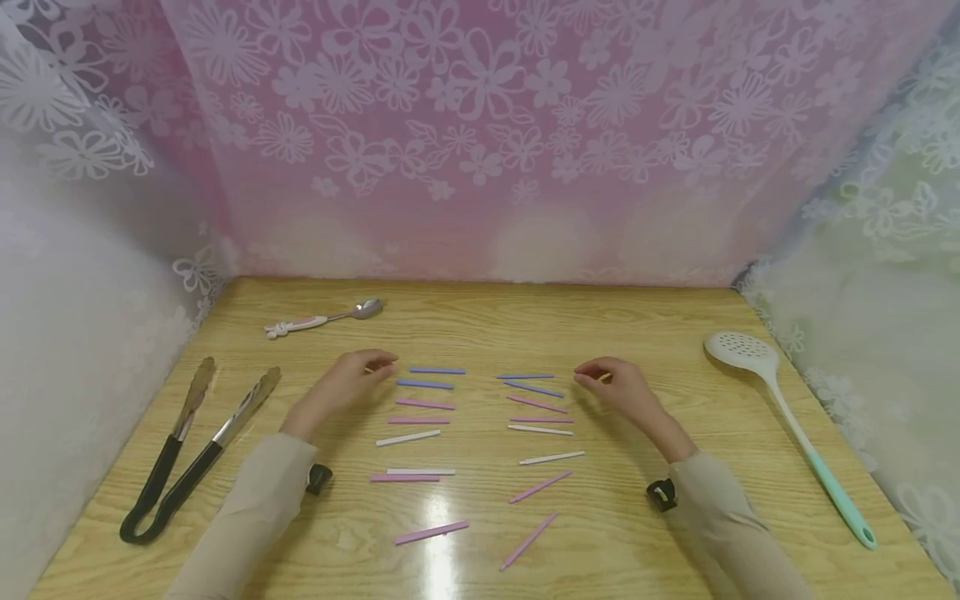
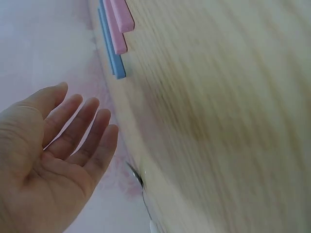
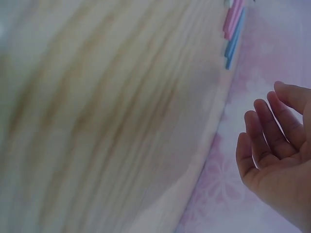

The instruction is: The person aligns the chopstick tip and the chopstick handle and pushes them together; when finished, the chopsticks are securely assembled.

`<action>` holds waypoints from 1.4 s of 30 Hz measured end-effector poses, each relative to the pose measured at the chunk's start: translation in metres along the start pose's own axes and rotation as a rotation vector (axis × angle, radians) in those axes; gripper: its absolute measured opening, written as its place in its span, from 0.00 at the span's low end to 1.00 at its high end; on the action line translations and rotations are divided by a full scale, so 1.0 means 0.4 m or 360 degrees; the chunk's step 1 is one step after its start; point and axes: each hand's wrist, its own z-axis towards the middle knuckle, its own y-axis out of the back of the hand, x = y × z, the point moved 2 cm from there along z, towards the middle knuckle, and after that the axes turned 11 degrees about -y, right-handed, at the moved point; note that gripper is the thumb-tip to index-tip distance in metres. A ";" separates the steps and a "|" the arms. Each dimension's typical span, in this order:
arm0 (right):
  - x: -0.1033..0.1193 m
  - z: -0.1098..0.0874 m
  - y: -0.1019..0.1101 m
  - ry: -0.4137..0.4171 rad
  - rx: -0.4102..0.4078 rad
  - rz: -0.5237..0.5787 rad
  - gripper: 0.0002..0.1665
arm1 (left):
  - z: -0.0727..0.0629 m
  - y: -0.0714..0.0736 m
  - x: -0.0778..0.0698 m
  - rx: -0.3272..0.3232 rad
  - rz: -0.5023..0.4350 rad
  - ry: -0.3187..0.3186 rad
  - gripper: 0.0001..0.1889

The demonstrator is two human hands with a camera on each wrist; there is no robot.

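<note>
My left hand (image 1: 348,382) hovers at the left end of two blue sticks (image 1: 424,384), fingers relaxed and slightly bent, holding nothing. On the other side my right hand (image 1: 624,388) is likewise raised beside the right-hand pair of blue sticks (image 1: 534,389), its fingers loosely bent around air. Below each blue pair runs a column of thin pink sticks (image 1: 418,421) and white sticks (image 1: 551,458), roughly crosswise, some slanted. In the left wrist view the palm of the left hand (image 2: 58,155) faces up beside the stick ends; the right wrist view shows the right hand (image 3: 279,141) similarly empty.
Black-handled tongs (image 1: 197,467) lie spread at the left. A spoon (image 1: 326,319) with a pink and white handle lies at the back left. A white slotted ladle (image 1: 780,383) with a mint handle lies along the right edge. Floral curtains (image 1: 480,167) enclose the wooden table (image 1: 600,325).
</note>
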 end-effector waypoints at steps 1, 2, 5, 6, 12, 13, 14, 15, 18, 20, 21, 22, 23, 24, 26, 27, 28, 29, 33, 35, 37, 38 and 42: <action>0.003 0.005 -0.006 0.0007 0.0024 0.0001 0.10 | 0.009 -0.002 0.000 0.0015 0.0009 -0.0011 0.20; 0.006 0.010 -0.012 0.0015 0.0051 0.0004 0.10 | 0.017 -0.005 0.000 0.0031 0.0007 -0.0020 0.20; 0.013 0.027 -0.032 0.0049 0.0105 -0.0009 0.09 | 0.041 -0.014 -0.001 0.0074 -0.0019 -0.0019 0.19; 0.013 0.034 -0.039 0.0062 0.0123 -0.0011 0.09 | 0.049 -0.018 -0.003 0.0090 -0.0030 -0.0026 0.19; 0.014 0.069 -0.079 0.0100 0.0212 -0.0021 0.10 | 0.095 -0.047 -0.006 0.0161 -0.0084 -0.0043 0.18; 0.014 0.073 -0.086 0.0095 0.0229 -0.0031 0.10 | 0.102 -0.052 -0.005 0.0170 -0.0084 -0.0044 0.18; 0.015 0.076 -0.092 0.0087 0.0254 -0.0038 0.11 | 0.107 -0.057 -0.004 0.0179 -0.0080 -0.0047 0.18; 0.015 0.079 -0.098 0.0083 0.0282 -0.0048 0.11 | 0.112 -0.062 -0.003 0.0189 -0.0078 -0.0049 0.18; 0.021 0.086 -0.111 0.0081 0.0335 -0.0072 0.11 | 0.123 -0.074 0.000 0.0215 -0.0062 -0.0070 0.17; 0.028 0.090 -0.116 0.0100 0.0356 -0.0088 0.11 | 0.128 -0.081 0.002 0.0225 -0.0071 -0.0069 0.16; 0.032 0.091 -0.118 0.0105 0.0365 -0.0090 0.11 | 0.130 -0.084 0.003 0.0231 -0.0077 -0.0065 0.16; 0.035 0.093 -0.120 0.0108 0.0372 -0.0097 0.11 | 0.131 -0.086 0.003 0.0234 -0.0081 -0.0060 0.16; 0.039 0.094 -0.121 0.0118 0.0379 -0.0107 0.11 | 0.133 -0.087 0.003 0.0236 -0.0087 -0.0056 0.16; 0.041 0.096 -0.123 0.0124 0.0387 -0.0118 0.11 | 0.134 -0.087 0.003 0.0237 -0.0080 -0.0055 0.15; 0.046 0.099 -0.126 0.0131 0.0398 -0.0135 0.11 | 0.136 -0.088 0.002 0.0235 -0.0070 -0.0054 0.15; 0.048 0.100 -0.127 0.0139 0.0403 -0.0146 0.11 | 0.136 -0.087 0.001 0.0236 -0.0058 -0.0063 0.14; 0.050 0.101 -0.128 0.0145 0.0405 -0.0154 0.10 | 0.137 -0.086 0.001 0.0235 -0.0046 -0.0072 0.13; 0.052 0.102 -0.129 0.0147 0.0406 -0.0160 0.10 | 0.138 -0.086 0.001 0.0234 -0.0030 -0.0083 0.13; 0.057 0.103 -0.128 0.0131 0.0412 -0.0155 0.09 | 0.140 -0.085 0.001 0.0236 0.0009 -0.0101 0.11; 0.058 0.103 -0.127 0.0117 0.0412 -0.0150 0.08 | 0.141 -0.085 0.002 0.0241 0.0024 -0.0111 0.11; 0.060 0.103 -0.125 0.0118 0.0406 -0.0153 0.08 | 0.143 -0.086 0.004 0.0243 0.0025 -0.0105 0.11; 0.060 0.103 -0.125 0.0117 0.0405 -0.0156 0.07 | 0.143 -0.086 0.004 0.0244 0.0026 -0.0105 0.11; 0.062 0.103 -0.126 0.0107 0.0401 -0.0158 0.07 | 0.142 -0.088 0.005 0.0232 0.0026 -0.0117 0.10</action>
